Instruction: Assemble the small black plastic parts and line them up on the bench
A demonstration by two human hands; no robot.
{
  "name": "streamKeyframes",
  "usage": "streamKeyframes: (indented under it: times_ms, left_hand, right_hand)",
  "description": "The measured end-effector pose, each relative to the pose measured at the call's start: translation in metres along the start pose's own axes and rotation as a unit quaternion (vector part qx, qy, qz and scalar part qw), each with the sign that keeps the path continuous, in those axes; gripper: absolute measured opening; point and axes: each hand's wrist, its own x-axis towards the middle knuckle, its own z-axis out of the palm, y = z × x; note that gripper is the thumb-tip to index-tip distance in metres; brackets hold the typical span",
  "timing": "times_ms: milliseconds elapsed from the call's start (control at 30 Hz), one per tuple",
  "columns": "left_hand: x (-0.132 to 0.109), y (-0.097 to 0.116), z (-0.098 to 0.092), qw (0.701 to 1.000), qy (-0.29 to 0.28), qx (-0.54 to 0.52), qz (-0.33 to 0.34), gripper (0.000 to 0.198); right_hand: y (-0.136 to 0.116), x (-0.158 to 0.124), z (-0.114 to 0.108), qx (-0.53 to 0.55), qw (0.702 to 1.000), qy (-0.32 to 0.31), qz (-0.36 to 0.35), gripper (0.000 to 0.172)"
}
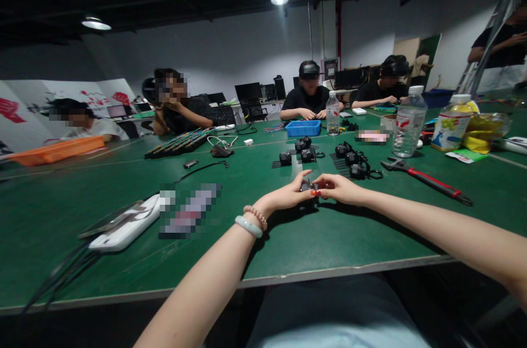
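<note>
Near the middle of the green table (230, 260), my left hand (285, 195) and my right hand (338, 189) meet around a small black part (308, 187). The fingers of both hands are closed on it and cover much of it, so its exact kind does not show. Just beyond my hands lie similar black pieces (285, 158) with thin dark strips. To their right is a second cluster of black pieces (349, 158), with a ring-shaped end. My left wrist carries a pale bangle and a beaded bracelet.
An adjustable wrench (436, 182) with red-black handles lies right. Plastic bottles (409, 123) stand behind it. A blue tray (303, 128) is further back. At left are a white power strip (127, 224), a phone-like slab (191, 211) and an orange tray (60, 150). Several people sit around the table.
</note>
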Motion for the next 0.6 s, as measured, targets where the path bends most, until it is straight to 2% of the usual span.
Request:
streamKeyframes:
  times_ms: [600]
  left_hand:
    - [-0.0007, 0.0038, 0.0002, 1.000, -0.007, -0.008, -0.001, 0.070]
  right_hand:
    - [0.0017, 0.0015, 0.0010, 0.009, 1.000, -0.011, 0.017, 0.033]
